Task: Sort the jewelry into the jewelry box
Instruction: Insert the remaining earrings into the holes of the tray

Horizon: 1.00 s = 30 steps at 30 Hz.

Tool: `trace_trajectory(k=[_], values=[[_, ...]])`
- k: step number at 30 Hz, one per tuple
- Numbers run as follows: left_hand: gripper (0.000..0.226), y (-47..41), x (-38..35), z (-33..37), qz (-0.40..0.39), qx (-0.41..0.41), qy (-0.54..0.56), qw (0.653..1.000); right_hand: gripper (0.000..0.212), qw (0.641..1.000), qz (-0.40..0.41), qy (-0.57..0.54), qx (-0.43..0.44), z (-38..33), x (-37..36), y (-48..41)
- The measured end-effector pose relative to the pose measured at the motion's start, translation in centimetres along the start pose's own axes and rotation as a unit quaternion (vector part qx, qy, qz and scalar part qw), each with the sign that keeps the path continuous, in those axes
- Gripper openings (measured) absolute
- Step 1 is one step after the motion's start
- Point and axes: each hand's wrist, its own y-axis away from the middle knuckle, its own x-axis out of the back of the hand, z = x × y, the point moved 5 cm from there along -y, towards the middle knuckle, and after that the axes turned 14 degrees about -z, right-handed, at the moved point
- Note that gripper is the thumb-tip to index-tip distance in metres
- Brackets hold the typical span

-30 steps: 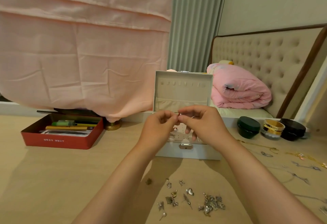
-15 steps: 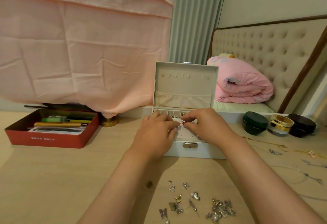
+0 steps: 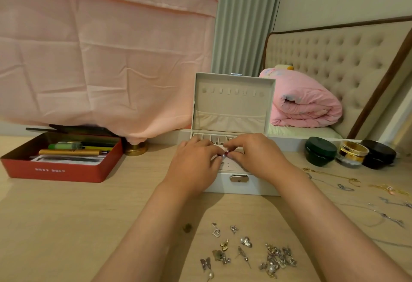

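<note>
A wooden desk [image 3: 55, 226] is seen from above, with both forearms reaching forward to an open white box [image 3: 236, 183] at the centre.

At far left a red metal tin [image 3: 60, 171], shallow and rectangular, is filled with pens and papers. Behind it a creased pink cloth [image 3: 100, 58] hangs down over a brass base [image 3: 136, 149].

The left hand [image 3: 194, 165] is laid over the box's front left, its fingers pressed together and pinching at a small dark red bead [image 3: 226, 153]. The bead seems to be an earring head, held just above the pale perforated earring panel [image 3: 229, 165]. The right hand [image 3: 256, 156] meets it from the other side, fingertips closed on the same piece. The padded lid [image 3: 233, 103] stands upright, lined in soft cream fabric with a row of small hooks.

The piece is tiny and smooth, so it could be dropped into a compartment or onto the desk if either pinch is loosened; the post could also be bent if pushed in at an angle.

Nearer the viewer, a scatter of silver and gold earrings [image 3: 245, 252] lies unsorted. To the right, thin chains [image 3: 334, 178] are strewn beside three round jars [image 3: 347, 153], glossy green, gold and black. These chains could be tangled or swept off by the right forearm.
</note>
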Motion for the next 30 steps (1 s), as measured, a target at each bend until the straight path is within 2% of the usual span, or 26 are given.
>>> trace_trajectory(k=[2, 7, 11, 15, 17, 20, 24, 27, 30], values=[[0.031, 0.0, -0.1, 0.1, 0.000, -0.001, -0.002, 1.000, 0.026, 1.000, 0.009, -0.024, -0.004, 0.1, 0.2, 0.1], [0.031, 0.0, -0.3, -0.1, 0.009, -0.005, -0.002, 1.000, 0.018, 1.000, -0.004, -0.001, -0.017, 0.0, 0.1, 0.1], [0.030, 0.0, -0.1, 0.0, 0.002, -0.004, 0.001, 1.000, 0.021, 0.998, 0.000, -0.054, -0.025, 0.6, 0.6, 0.4], [0.029, 0.5, 1.2, 0.1, 0.024, -0.002, 0.034, 0.999, 0.018, 0.995, 0.025, -0.101, 0.001, 0.4, 2.4, 1.2], [0.025, 1.2, 2.2, 0.5, 0.045, -0.009, 0.060, 0.997, 0.016, 0.994, 0.011, -0.106, 0.018, -0.2, 3.3, 1.7], [0.014, 2.8, 3.2, 1.3, 0.035, -0.017, 0.081, 0.996, 0.015, 0.990, -0.090, -0.101, 0.038, -1.7, 3.2, 2.6], [0.005, 5.3, 3.4, 1.7, -0.047, 0.012, 0.078, 0.996, 0.010, 0.969, -0.233, -0.065, 0.046, -3.9, 1.2, 4.6], [0.004, 6.9, 2.3, 1.1, -0.125, 0.042, 0.085, 0.988, 0.014, 0.941, -0.336, -0.032, 0.033, -5.2, -0.9, 5.9], [0.007, 8.6, 1.0, 0.8, -0.163, 0.046, 0.096, 0.981, 0.019, 0.927, -0.376, 0.007, 0.014, -5.7, -2.0, 6.7]])
